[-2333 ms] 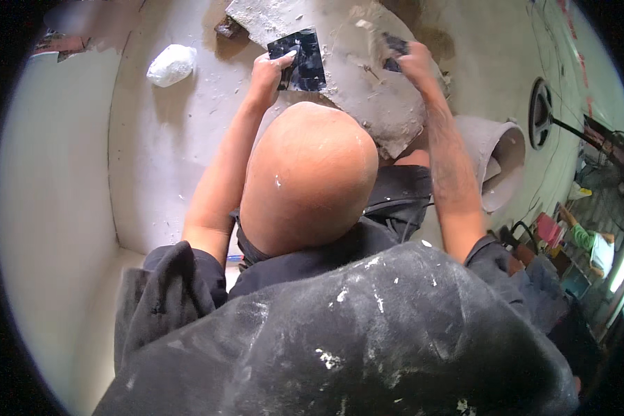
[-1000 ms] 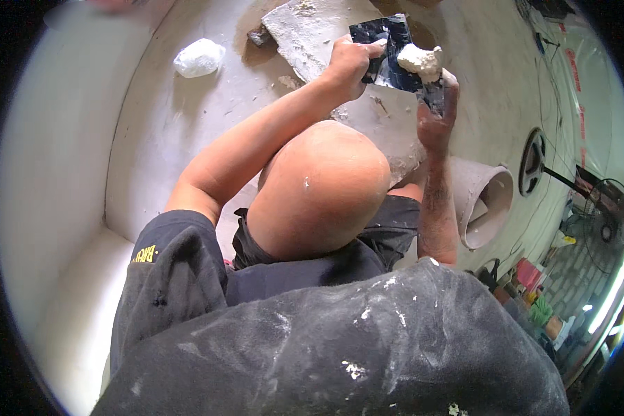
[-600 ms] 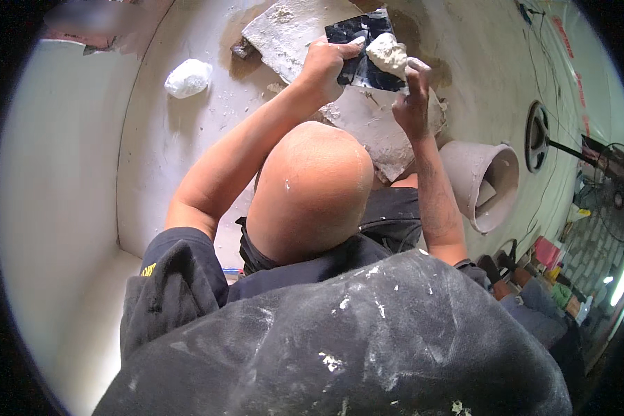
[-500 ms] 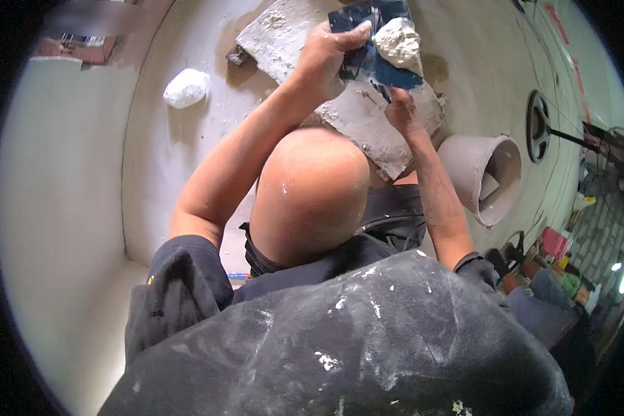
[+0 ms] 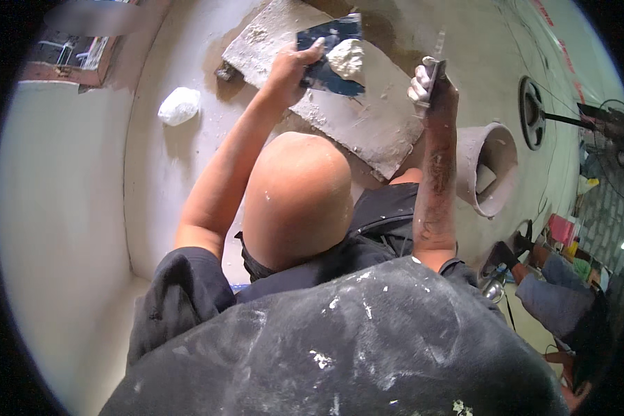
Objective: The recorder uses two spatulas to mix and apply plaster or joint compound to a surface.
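My left hand grips a dark blue flat plate, its thumb pressed on the top face. A lump of white putty sits on the plate's right part. To the right and apart from it, my right hand is closed around a putty knife, seen nearly edge-on, its thin blade pointing away from me. White smears cover the fingers of that hand. Beneath the plate lies a putty-crusted board, slanting across the floor.
A tipped bucket lies right of the board with a pale block inside. A white bundle rests on the left. A round-based stand is at the far right; another person's leg shows at lower right.
My right hand has moved away from the plate to the right, and its putty knife now points up. The left hand with plate and putty has shifted left and slightly nearer.
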A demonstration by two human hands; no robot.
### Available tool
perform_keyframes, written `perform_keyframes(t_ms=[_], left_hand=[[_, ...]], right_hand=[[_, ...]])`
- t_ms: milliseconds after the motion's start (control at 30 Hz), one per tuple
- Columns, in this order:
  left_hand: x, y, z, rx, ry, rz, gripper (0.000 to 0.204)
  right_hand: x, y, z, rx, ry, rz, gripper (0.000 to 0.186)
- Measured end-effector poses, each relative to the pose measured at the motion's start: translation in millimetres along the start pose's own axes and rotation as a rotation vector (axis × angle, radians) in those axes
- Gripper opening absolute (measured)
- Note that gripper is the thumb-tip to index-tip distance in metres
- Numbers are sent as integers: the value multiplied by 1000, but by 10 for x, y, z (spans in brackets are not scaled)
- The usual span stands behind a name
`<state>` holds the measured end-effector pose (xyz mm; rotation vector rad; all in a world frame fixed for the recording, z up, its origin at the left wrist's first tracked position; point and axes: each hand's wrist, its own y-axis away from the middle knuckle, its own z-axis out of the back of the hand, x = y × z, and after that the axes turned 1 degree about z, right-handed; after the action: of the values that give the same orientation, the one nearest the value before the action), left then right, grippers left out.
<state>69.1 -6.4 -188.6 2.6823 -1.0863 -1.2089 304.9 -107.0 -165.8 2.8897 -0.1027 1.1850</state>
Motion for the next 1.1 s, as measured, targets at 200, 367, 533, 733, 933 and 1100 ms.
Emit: perform_keyframes(t_ms=[200,367,533,733,933,1100], left_hand=[[111,61,-284,87,-30,-12,18],[129,89,-437,101,-7,-41,20],[10,143,-402,93,-90,-102,19],[-115,199,-77,-87,134,-113,14],[116,177,103,-142,158,-72,17],[180,185,94,-151,107,-92,16]], right_hand=[[-503,41,-19,32,-150,-165,37],[-888,-315,219,-20,114,14,39],[-781,-494,513,-378,539,4,47],[-188,-154,466,-448,58,-98,34],[-213,234,-47,-501,431,135,30],[-560,277,-447,-506,1025,522,30]])
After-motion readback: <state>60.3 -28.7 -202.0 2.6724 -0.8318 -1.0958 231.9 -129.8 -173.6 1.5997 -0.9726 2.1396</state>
